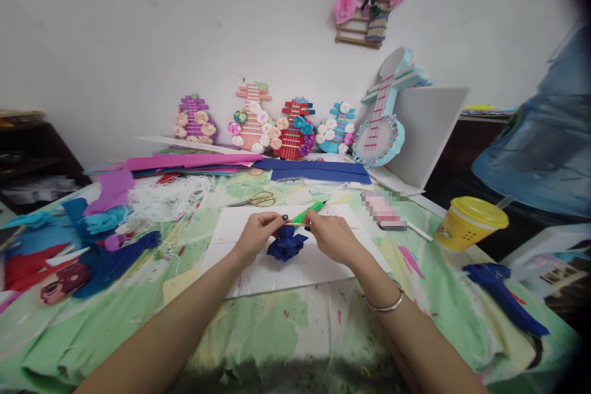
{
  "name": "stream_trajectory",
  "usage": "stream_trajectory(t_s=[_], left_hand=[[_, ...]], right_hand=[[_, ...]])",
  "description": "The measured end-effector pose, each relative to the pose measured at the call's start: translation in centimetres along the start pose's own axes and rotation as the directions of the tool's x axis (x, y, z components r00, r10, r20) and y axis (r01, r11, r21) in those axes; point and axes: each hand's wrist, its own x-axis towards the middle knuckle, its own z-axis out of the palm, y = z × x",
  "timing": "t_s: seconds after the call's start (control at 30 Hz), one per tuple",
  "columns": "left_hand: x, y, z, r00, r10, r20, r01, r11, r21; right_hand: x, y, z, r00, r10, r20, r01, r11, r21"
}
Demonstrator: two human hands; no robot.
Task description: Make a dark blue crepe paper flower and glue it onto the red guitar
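Note:
A dark blue crepe paper flower [285, 245] hangs between my hands over a white board [249, 280]. My left hand [258, 235] is closed in a pinch at the upper left of the flower, on one end of a thin pale stick [295, 224]. On the other side, my right hand [330, 234] pinches the stick's right part, with a silver bangle on the wrist. A bright green pen [308, 213] lies on the board just behind the fingers. Gold-handled scissors [262, 199] rest beyond the board's back edge.
Blue paper strips [321, 171] and pink paper [194, 163] lie at the back, before several decorated paper instruments [292, 129]. White string [161, 200] and paper scraps [108, 218] are on the left. A phone [384, 210], yellow cup [474, 223] and blue roll [508, 298] stand or lie right.

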Motion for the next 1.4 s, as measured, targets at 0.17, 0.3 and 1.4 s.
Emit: stream_trajectory(t_s=[0.17, 0.3, 1.4], left_hand=[[-0.1, 0.3, 0.0, 0.999, -0.027, -0.018, 0.028, 0.999, 0.034], [0.1, 0.1, -0.2, 1.0, 0.016, 0.011, -0.018, 0.993, 0.121], [0.1, -0.6, -0.5, 0.928, 0.312, 0.205, -0.373, 0.775, 0.51]], right_hand=[[0.1, -0.1, -0.1, 0.999, 0.014, -0.038, -0.015, 1.0, -0.022], [0.1, -0.2, -0.1, 0.994, 0.046, -0.095, -0.046, 0.999, -0.004], [-0.2, 0.1, 0.3, 0.954, 0.073, -0.29, -0.044, 0.993, 0.107]])
